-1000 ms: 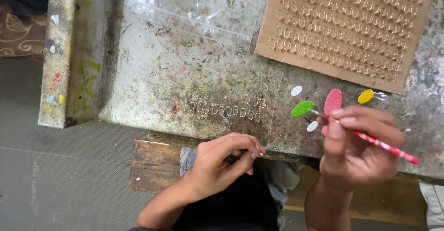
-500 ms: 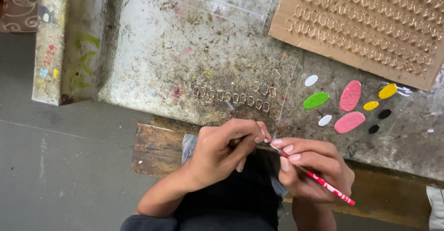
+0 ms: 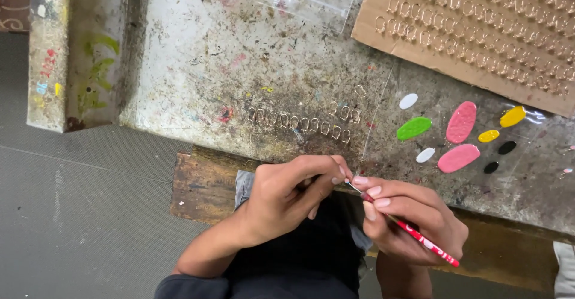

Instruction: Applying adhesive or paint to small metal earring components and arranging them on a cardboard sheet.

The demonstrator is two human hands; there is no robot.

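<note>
Left hand [image 3: 287, 191] pinches a small item, too small to identify, at its fingertips. Right hand [image 3: 413, 218] grips a red paintbrush [image 3: 413, 233], tip touching that item. Behind the hands: stained bench [image 3: 197, 65] carrying paint blobs [image 3: 460, 122], a row of small rings [image 3: 299, 121], and cardboard sheet [image 3: 479, 29]

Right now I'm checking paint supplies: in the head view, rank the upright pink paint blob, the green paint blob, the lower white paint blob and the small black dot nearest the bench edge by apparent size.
1. Upright pink paint blob
2. Green paint blob
3. Lower white paint blob
4. Small black dot
</note>
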